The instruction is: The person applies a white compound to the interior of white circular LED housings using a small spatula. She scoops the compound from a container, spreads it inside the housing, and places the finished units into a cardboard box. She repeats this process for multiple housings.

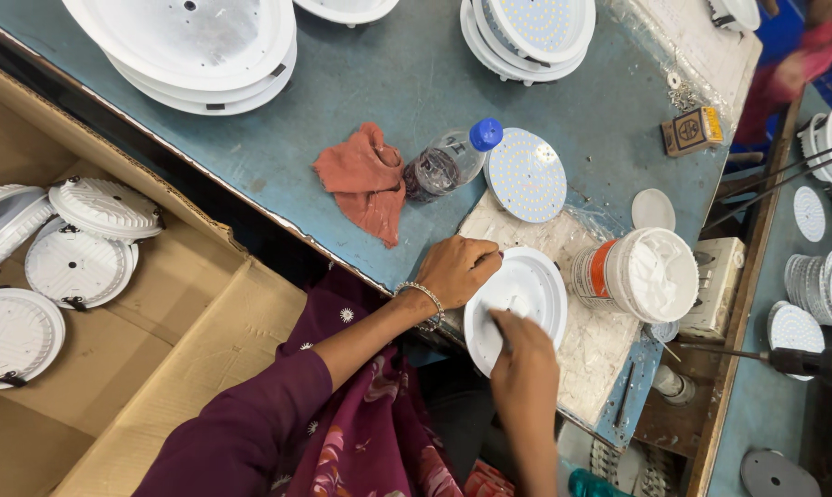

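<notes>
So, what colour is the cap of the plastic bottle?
Blue cap, on the clear bottle; head view.

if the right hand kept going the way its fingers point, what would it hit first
The right hand points up-left across the white round housing, so it would probably meet the left hand gripping its rim; depth is uncertain.

A blue-grey worktop carried lamp parts and a few loose supplies.

On it lay stacks of white round lamp housings, a stack of LED discs, a crumpled orange rag, a clear plastic bottle with a blue cap on its side, a single LED disc, a small white lid, a little box and a white tub of paste on a stained white mat.
</notes>
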